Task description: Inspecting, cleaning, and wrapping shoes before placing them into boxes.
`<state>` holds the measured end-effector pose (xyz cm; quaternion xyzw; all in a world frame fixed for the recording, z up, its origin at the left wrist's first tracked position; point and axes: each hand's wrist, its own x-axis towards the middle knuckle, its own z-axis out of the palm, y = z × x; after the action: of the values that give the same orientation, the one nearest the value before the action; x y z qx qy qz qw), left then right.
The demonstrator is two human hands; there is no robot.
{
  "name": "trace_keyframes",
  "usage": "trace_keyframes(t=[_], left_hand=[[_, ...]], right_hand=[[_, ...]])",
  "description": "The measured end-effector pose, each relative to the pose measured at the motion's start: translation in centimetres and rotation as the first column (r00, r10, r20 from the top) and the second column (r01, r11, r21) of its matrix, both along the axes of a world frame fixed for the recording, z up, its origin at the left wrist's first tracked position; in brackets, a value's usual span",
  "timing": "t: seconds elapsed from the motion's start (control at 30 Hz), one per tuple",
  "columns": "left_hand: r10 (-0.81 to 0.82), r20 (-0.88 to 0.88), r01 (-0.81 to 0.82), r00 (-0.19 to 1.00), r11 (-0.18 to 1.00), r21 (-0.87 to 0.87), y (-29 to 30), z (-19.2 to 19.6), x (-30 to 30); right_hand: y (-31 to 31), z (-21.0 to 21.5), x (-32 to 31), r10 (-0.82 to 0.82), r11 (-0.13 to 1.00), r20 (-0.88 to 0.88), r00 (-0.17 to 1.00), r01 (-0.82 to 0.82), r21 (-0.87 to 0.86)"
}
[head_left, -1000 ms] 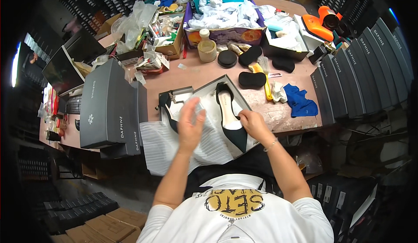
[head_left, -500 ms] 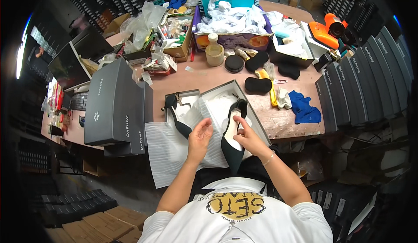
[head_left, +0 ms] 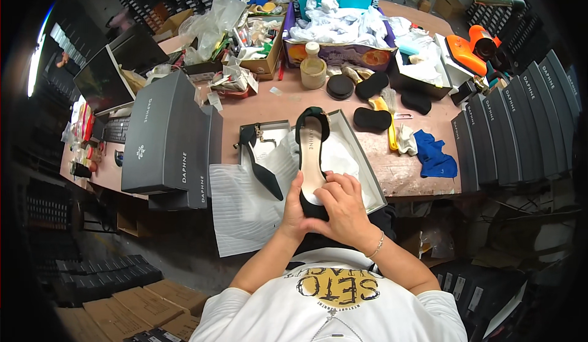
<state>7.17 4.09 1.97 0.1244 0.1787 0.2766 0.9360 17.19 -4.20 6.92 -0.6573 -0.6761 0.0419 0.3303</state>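
Observation:
A dark pointed dress shoe [head_left: 311,149] with a pale insole and an ankle strap is held between my hands, its heel end away from me. My left hand [head_left: 294,213] grips the left side of the toe end, thumb along the edge. My right hand [head_left: 344,206] is bent over the toe end, its fingertips at the shoe's opening, where something white shows. My hands hide much of the toe. The matching shoe [head_left: 267,181] lies to the left, partly over the open grey shoebox [head_left: 366,155]. Translucent wrapping paper [head_left: 236,210] spreads out of the box toward me.
Closed grey shoeboxes [head_left: 160,140] stand at left, and a row of upright shoeboxes [head_left: 490,133] at right. Beyond the open box are black oval pads [head_left: 372,119], a bottle [head_left: 313,69], a yellow-handled brush [head_left: 392,130], a blue cloth [head_left: 435,155] and a purple carton [head_left: 343,57] of crumpled paper.
The shoe has turned so its insole faces up and has lifted slightly to the left. My left hand, empty before, has taken hold of it; my right hand has moved to the toe end.

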Motion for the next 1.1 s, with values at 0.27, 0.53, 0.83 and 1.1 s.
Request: trace_keyframes(t=[0.27, 0.53, 0.83, 1.1], left_hand=[[-0.044, -0.028, 0.05, 0.999, 0.961, 0.273, 3.6, 3.0, -0.7], [-0.027, -0.107, 0.054, 0.994, 0.965, 0.257, 2.7, 2.3, 0.2], [0.522, -0.289, 0.112, 0.803, 0.343, 0.933, 7.4, 8.8, -10.5], [-0.959, -0.08, 0.953, 0.273, 0.257, 0.161, 2.1, 0.0, -5.5]], right_hand=[[-0.9, -0.7, 3.7, 0.055, 0.967, -0.957, -0.284, -0.225, 0.122], [-2.0, -4.2, 3.9, 0.018, 0.944, -0.702, -0.712, -0.219, 0.246], [-3.6, -4.7, 9.0, -0.082, 0.8, -0.924, -0.374, -0.578, 0.163], [2.9, -3.4, 7.8, 0.119, 0.117, -0.992, -0.043, -0.991, 0.057]])
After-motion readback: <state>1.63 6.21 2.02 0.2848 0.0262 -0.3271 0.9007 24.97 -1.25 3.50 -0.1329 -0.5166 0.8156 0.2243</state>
